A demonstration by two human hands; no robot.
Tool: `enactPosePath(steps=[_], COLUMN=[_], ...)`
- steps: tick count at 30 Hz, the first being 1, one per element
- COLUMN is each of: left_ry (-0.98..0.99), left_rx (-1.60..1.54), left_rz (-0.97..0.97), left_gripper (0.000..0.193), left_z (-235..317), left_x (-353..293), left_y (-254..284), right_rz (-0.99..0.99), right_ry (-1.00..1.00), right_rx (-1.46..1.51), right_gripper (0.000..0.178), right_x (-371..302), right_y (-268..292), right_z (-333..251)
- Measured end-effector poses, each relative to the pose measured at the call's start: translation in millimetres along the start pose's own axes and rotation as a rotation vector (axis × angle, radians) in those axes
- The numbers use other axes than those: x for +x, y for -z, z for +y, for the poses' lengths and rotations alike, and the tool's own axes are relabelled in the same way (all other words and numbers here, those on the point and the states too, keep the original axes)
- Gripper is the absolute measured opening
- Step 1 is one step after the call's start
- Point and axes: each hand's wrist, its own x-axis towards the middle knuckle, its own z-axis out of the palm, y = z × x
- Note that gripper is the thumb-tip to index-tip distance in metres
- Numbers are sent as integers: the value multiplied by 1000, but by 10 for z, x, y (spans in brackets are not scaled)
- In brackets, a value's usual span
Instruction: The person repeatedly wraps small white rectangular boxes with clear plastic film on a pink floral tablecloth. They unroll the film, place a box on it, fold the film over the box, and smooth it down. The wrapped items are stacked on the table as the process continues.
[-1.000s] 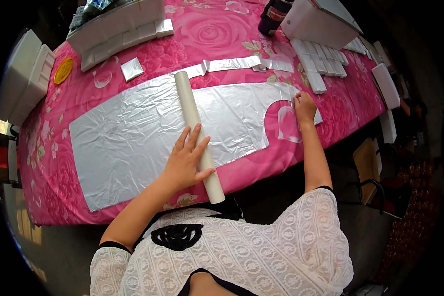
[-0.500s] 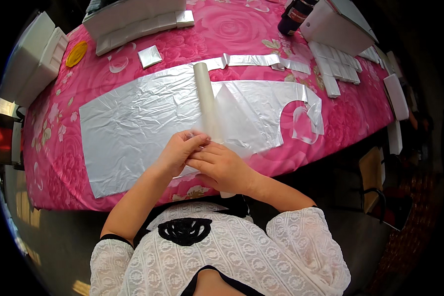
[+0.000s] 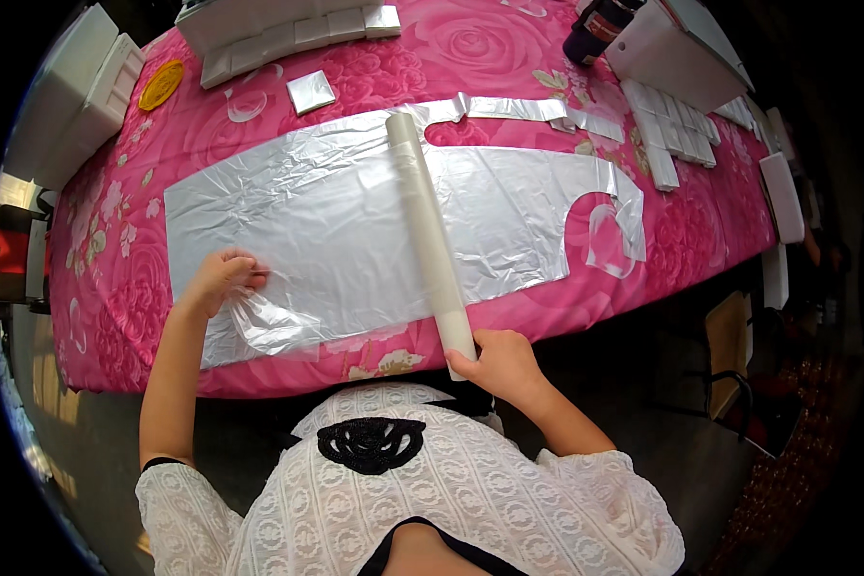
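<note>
A silvery, apron-shaped plastic sheet [image 3: 538, 221] lies spread across the table, with a rounded cutout at its right end. A pale roll [image 3: 439, 254] of thin film lies over it, its far end near the sheet's back edge. My right hand [image 3: 502, 362] grips the roll's near end, thumb on top. Clear plastic film [image 3: 346, 240] stretches leftward from the roll over the silvery sheet. At the left my left hand [image 3: 223, 280] is closed in a pinch on the film's loose edge, which bunches into creases below the fingers.
A pink rose-patterned tablecloth [image 3: 470, 38] covers the table. Toward the back are a small silvery folded packet [image 3: 311, 92], a row of white packets [image 3: 298, 36], a yellow disc [image 3: 161, 85] and a dark bottle [image 3: 600, 31]. More packets [image 3: 670, 134] lie at right, beside a white box [image 3: 677, 53].
My hands were together at the roll's near part. My left hand has moved left, drawing film out over the sheet; my right hand now holds the roll's near end.
</note>
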Motion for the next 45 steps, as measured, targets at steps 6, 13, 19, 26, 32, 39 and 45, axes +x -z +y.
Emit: enactPosePath(steps=[6,13,19,26,32,39,45], left_ry=[38,-987,-1089,-948,-934,-939,-921], left_rx=[446,1116,892,1117,1196,1154,1158], left_rz=[156,612,210,233,256,237,234], left_gripper=[13,26,55,66,66,67,67], left_z=[44,516,98,-76,-113,-98,-86], left_x=[-21,-361,117,339,382,402,354], left_y=[533,-506,-1975,-2181,-2175,-2181,-2185], right_rz=[-58,-73,-111,-273,-48,-137,61], right_ry=[2,-30,-4,54,116,53,134], right_rx=[56,49,66,124,187,1112,1990], right_gripper=[46,43,46,48,58,31,31], right_x=[10,-5,23,265,1414,2440,2971], right_y=[140,118,141,205,528,717,969], right_z=[76,92,83,175,-188,-388,99])
